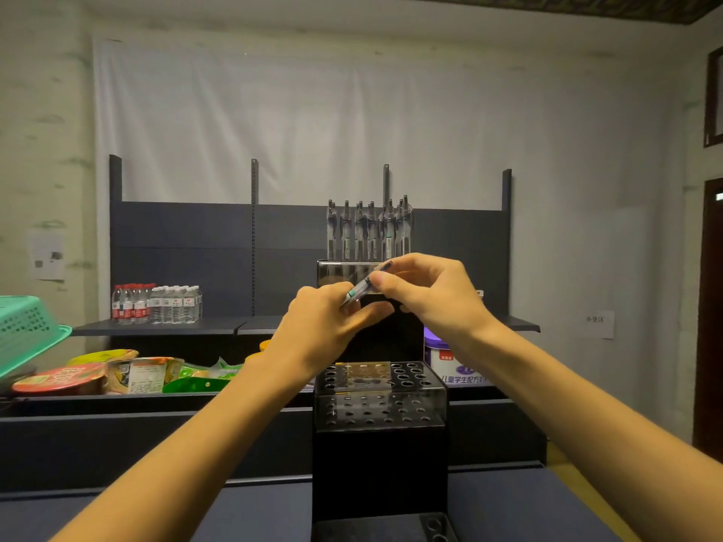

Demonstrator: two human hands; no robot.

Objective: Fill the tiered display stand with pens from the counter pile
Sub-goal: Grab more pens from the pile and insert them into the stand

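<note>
A black tiered display stand [379, 455] with clear perforated tops rises in front of me on the counter. Several pens [369, 230] stand upright in its top tier. The lower tiers [410, 379] show open holes. Both hands meet above the middle of the stand, holding one clear pen [365, 285] slanted between them. My left hand [326, 326] grips its lower end with curled fingers. My right hand [424, 291] pinches its upper part between thumb and fingers. The counter pile of pens is out of view.
A dark shelf unit behind holds water bottles [156, 305] at the left. Snack packets and bowls [117, 373] lie on a lower shelf, with a green basket [27, 330] at the far left. A purple-lidded tub [442, 352] stands right of the stand.
</note>
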